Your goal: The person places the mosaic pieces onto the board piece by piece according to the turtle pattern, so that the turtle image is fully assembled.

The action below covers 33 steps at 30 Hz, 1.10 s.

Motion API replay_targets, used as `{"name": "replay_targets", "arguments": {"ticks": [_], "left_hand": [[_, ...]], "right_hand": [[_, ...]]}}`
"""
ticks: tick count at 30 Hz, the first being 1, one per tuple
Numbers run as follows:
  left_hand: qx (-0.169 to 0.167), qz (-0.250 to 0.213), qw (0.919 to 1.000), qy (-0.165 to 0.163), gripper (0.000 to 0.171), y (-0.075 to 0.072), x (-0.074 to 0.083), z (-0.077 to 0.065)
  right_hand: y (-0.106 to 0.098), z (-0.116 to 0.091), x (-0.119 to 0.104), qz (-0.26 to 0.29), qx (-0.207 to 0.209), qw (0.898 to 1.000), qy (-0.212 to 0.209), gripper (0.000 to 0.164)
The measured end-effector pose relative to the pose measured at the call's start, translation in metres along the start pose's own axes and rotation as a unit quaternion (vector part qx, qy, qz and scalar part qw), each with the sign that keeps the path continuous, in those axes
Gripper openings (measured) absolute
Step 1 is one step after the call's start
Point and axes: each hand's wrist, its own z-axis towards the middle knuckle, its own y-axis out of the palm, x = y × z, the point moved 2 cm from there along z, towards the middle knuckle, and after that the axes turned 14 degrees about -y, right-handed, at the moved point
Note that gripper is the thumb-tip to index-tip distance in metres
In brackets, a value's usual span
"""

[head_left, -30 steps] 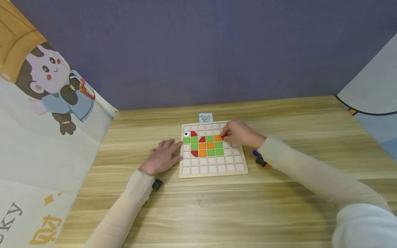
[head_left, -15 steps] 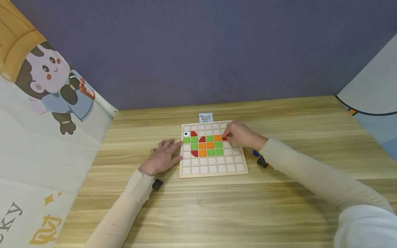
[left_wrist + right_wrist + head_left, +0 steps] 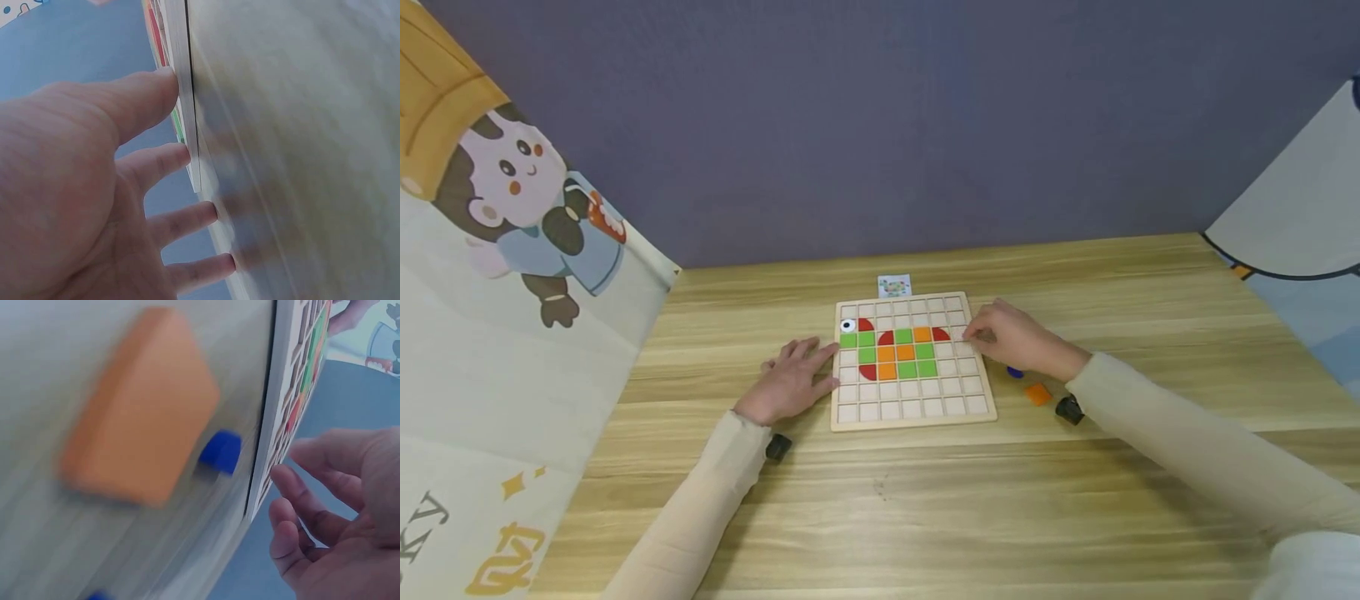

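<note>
A square wooden grid board [image 3: 914,424] lies on the table, holding green and orange square tiles, several red quarter-round pieces and a white eye piece [image 3: 847,325]. My left hand [image 3: 788,386] is spread flat, its thumb and index fingertip touching the board's left edge, as the left wrist view shows. Just off the board's right side hovers my right hand [image 3: 1018,337], fingers loosely bent with nothing between thumb and index finger. The nearest piece on the board is a red quarter-round [image 3: 941,334], right of an orange tile [image 3: 922,334].
An orange tile [image 3: 1038,394] and a blue rounded piece [image 3: 1015,372] lie on the table right of the board. Another blue piece [image 3: 98,596] peeks in at the right wrist view's bottom edge. A small picture card [image 3: 894,286] lies behind the board. A dark wall [image 3: 910,133] rises beyond.
My right hand has let go of the red quarter-round, now lying in a cell, and moved right off the board. The loose orange tile has come into fuller view. My left hand stays put.
</note>
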Motion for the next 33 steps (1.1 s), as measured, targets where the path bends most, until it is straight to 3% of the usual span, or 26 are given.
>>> {"name": "replay_targets", "arguments": {"ticks": [8, 13, 21, 26, 33], "left_hand": [[-0.001, -0.003, 1.0, -0.005, 0.062, 0.001, 0.001, 0.003], [0.001, -0.005, 1.0, -0.002, 0.062, 0.0, 0.002, 0.003], [0.004, -0.006, 1.0, -0.002, 0.062, -0.001, 0.005, 0.005], [0.009, -0.008, 0.9999, -0.003, 0.062, -0.001, 0.006, 0.005], [0.014, -0.013, 0.9998, 0.001, 0.061, -0.001, 0.005, 0.004]], "right_hand": [[-0.012, -0.033, 0.011, -0.041, -0.019, 0.999, 0.011, 0.015], [-0.018, -0.054, 0.015, -0.031, -0.037, 0.999, 0.011, 0.015], [-0.026, -0.084, 0.01, -0.02, -0.074, 0.997, -0.032, 0.021], [-0.024, -0.093, 0.008, -0.034, -0.052, 0.996, -0.071, 0.028], [-0.016, -0.095, 0.007, -0.03, -0.021, 0.997, -0.062, 0.027]]}}
